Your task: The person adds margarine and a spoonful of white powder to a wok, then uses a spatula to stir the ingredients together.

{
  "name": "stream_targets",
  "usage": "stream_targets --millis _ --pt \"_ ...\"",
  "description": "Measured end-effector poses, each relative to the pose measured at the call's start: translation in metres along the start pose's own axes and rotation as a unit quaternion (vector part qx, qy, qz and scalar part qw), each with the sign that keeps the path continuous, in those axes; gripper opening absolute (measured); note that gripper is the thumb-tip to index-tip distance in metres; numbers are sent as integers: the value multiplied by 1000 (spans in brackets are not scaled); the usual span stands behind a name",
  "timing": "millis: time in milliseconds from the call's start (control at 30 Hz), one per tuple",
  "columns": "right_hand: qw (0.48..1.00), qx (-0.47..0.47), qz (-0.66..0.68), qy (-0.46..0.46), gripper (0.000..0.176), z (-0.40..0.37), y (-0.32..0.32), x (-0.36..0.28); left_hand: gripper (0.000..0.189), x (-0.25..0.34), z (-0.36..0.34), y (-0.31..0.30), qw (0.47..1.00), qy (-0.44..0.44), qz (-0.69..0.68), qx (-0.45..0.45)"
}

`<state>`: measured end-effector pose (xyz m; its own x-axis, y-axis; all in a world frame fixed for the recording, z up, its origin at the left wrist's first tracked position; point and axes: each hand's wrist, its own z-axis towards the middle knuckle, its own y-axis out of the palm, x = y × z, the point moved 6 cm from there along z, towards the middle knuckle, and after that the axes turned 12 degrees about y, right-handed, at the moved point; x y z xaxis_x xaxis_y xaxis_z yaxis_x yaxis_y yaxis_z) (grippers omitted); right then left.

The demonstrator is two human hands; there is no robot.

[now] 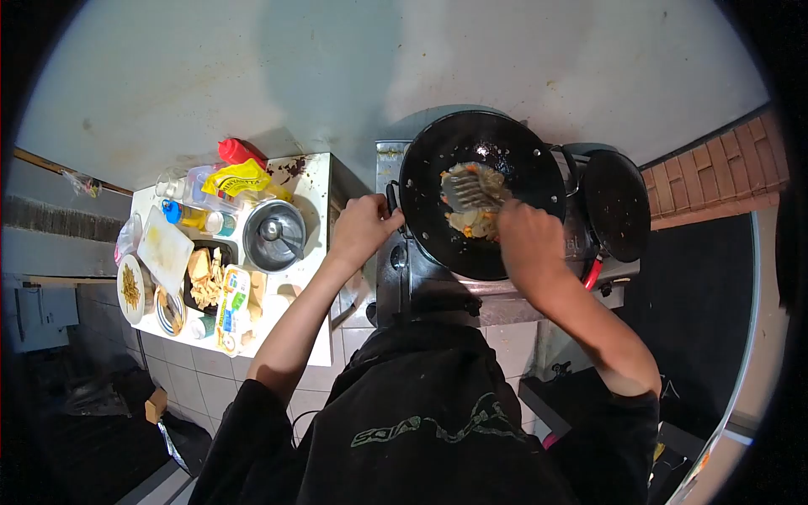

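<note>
Crowding the white counter (318, 202) at far left are a steel pot (273, 236) and a yellow packet (238, 178); the left hand (364, 229) is closed around the handle of the black wok (522, 160), the right hand (526, 240) clasps a spatula (470, 192) pressed into the food (471, 222) mid-wok

Wears a loose black top (421, 396) with a pale grey-green stylised print (433, 431) across the front. Has black sleeves (242, 425) ending around the elbows, with forearms bare down to the left hand (364, 225) and right hand (526, 241).
</note>
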<state>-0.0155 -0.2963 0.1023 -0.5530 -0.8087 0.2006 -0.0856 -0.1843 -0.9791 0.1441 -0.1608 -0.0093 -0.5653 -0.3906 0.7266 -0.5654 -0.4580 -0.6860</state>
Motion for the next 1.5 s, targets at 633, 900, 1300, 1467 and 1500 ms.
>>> stream_targets --millis 633,900,1300,1467,1500 --pt "992 30 -124 -2 12 84 6 97 37 7 -2 -3 999 -26 40 2" --pt "986 -16 -19 -163 22 74 14 66 37 4 -4 0 999 -37 33 8" --pt "981 45 -25 -187 17 59 -5 76 37 6 -4 -1 999 -30 30 13" --pt "987 -6 -141 -79 14 92 1 100 36 8 -2 0 999 -35 32 7" --pt "984 -24 -169 -55 14 96 12 102 36 7 -2 0 999 -35 30 10"
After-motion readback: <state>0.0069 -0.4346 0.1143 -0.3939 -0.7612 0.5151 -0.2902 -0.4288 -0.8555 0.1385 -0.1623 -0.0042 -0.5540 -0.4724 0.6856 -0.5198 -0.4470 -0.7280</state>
